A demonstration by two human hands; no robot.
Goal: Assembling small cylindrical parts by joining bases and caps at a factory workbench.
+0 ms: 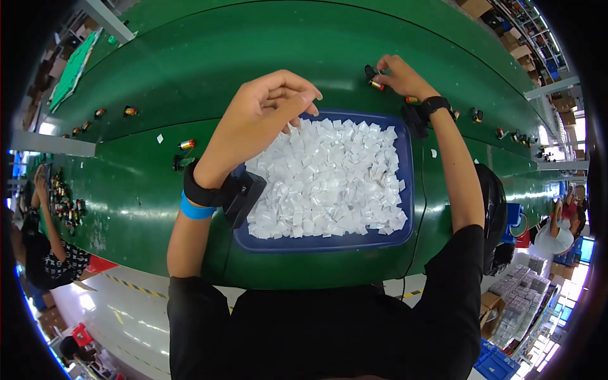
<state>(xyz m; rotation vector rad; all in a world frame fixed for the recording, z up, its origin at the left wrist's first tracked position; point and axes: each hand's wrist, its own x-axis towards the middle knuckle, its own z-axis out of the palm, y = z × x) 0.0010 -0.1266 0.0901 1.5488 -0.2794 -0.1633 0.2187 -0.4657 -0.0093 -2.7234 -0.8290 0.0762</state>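
My left hand [269, 104] is raised over the upper left of a blue tray [408, 209] heaped with small white packets [329, 177]. Its fingers are curled, with the thumb pressed toward the index finger. Whatever lies between them, if anything, cannot be made out. Beyond the tray's far right corner, my right hand [400, 77] reaches to the green table, fingertips closed on a small black part with a red-and-gold cylinder [376, 85]. A similar red-and-gold piece [411, 99] lies just under that wrist. Both wrists wear black straps with boxy devices.
More such parts lie left of the tray [186, 145], farther left [130, 111] and at the right [477, 114]. A pile of them [63, 199] is near a person at the left. A black bag [493, 215] hangs by my right elbow. A thin cable runs right of the tray.
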